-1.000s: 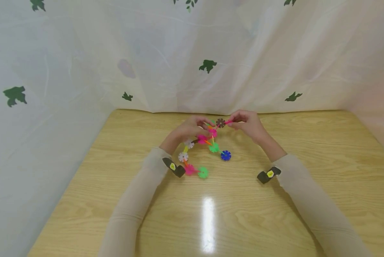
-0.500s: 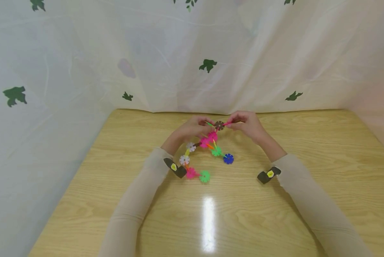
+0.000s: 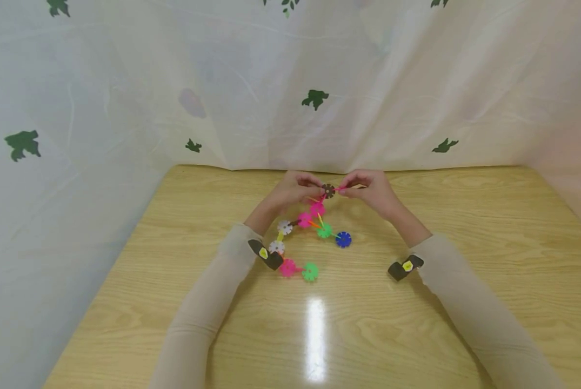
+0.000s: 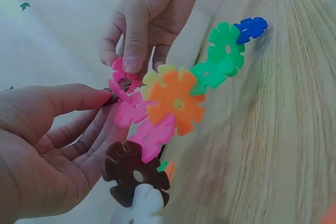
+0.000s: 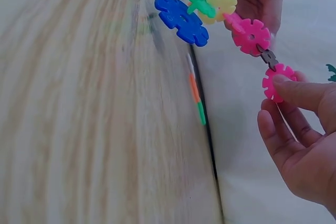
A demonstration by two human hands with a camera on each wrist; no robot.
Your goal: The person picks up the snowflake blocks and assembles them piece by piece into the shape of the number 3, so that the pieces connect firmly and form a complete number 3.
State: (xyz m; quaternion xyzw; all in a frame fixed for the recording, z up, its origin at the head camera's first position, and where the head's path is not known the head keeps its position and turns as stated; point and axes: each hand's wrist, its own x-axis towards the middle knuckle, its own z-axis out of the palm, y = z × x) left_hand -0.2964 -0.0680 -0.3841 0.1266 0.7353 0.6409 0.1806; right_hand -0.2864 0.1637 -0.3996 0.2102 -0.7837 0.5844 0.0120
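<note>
A chain of notched plastic discs, linked edge to edge, hangs between the two hands over the table. My left hand [image 3: 295, 192] pinches a brown notched disc [image 3: 328, 190] at the chain's far end. From the right, my right hand [image 3: 368, 192] holds a pink notched disc [image 5: 277, 81] between thumb and fingers, its edge meeting the brown one. Further along come pink discs [image 3: 317, 208], an orange disc [image 4: 176, 102], a green disc [image 3: 324, 230] and a blue disc [image 3: 344, 239]. Another branch runs through white discs [image 3: 284, 227] to a green end disc [image 3: 311, 272].
A wood-grain table [image 3: 358, 324] lies below, with a pale curtain [image 3: 251, 108] bearing green leaf and bird shapes behind and to the left. Dark camera straps sit on both wrists, the left camera [image 3: 266, 255] close to the chain's white and pink discs.
Both hands have shifted slightly left with the chain. My left fingers have moved onto the brown disc, which they were beside a second ago. The chain's near end sits a little lower in view.
</note>
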